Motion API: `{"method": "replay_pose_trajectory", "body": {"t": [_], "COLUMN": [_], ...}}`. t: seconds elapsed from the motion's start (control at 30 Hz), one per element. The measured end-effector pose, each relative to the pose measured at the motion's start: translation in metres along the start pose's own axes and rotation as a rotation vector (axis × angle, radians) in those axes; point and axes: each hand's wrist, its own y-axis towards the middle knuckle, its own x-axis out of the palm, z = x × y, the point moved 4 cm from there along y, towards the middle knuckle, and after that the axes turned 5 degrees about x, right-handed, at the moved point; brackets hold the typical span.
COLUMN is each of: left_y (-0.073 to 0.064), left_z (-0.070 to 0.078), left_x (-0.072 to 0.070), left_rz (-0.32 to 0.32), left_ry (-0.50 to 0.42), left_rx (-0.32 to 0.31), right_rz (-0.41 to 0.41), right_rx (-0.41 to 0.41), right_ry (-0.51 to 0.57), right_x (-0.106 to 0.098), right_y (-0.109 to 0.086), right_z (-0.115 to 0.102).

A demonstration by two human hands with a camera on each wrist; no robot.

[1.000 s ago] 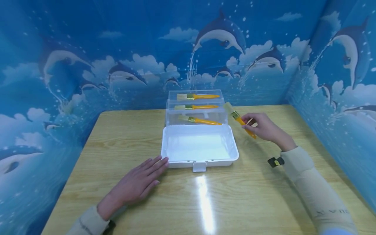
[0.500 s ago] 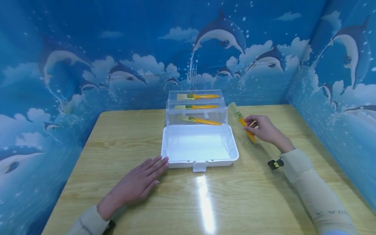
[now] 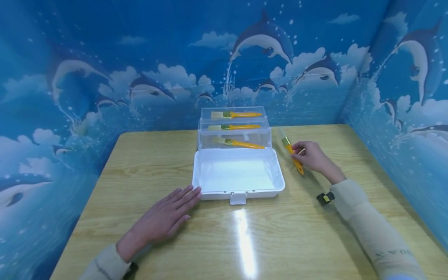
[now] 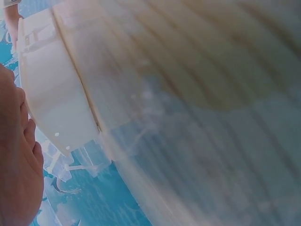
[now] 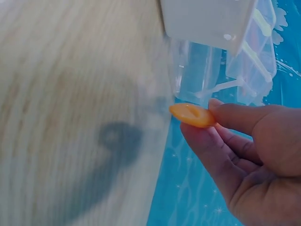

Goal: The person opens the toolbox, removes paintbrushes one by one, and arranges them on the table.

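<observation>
A paintbrush [image 3: 288, 149] with a yellow-orange handle is pinched between the thumb and fingers of my right hand [image 3: 312, 156], to the right of the box. In the right wrist view the butt of its orange handle [image 5: 194, 116] shows between thumb and fingers. My left hand [image 3: 162, 215] lies with straight fingers, the tips touching the front left corner of the white plastic box [image 3: 238, 196]. Behind the box's bare base stand clear stepped trays [image 3: 206, 144]. They hold a top brush [image 3: 245, 114], a middle brush [image 3: 243, 127] and a lower brush [image 3: 245, 144].
The box's latch [image 3: 238, 198] hangs at the front. All of it stands on a wooden table [image 3: 147, 163], whose back edge meets a blue dolphin-print curtain [image 3: 168, 46]. More curtain hangs on both sides.
My right hand has moved slightly toward me and to the right with the paintbrush, which has turned a little more upright in the view. The left hand and box are unchanged.
</observation>
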Motion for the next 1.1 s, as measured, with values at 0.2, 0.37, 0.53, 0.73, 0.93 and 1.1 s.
{"method": "replay_pose_trajectory", "body": {"t": [0.2, 0.37, 0.53, 0.73, 0.93, 1.1], "left_y": [0.000, 0.000, 0.000, -0.001, -0.001, 0.000], "left_z": [-0.001, -0.001, -0.001, -0.003, -0.005, -0.006], "left_x": [0.000, -0.001, -0.001, -0.001, -0.001, 0.000], "left_rz": [0.000, 0.013, 0.028, 0.082, 0.087, 0.069], "left_ry": [0.007, 0.008, 0.024, 0.024, 0.014, 0.006], "left_rx": [0.002, 0.011, 0.025, 0.068, 0.080, 0.073], "right_rz": [-0.042, -0.066, -0.093, -0.132, -0.137, -0.139], "right_rx": [0.054, 0.088, 0.104, 0.146, 0.163, 0.171], "right_ry": [-0.008, -0.007, 0.002, -0.033, -0.048, -0.043], "right_x": [0.007, 0.013, 0.018, 0.021, 0.024, 0.026], "right_y": [0.003, 0.005, 0.008, 0.010, 0.010, 0.010], "right_z": [0.005, 0.011, 0.016, 0.019, 0.019, 0.019]}}
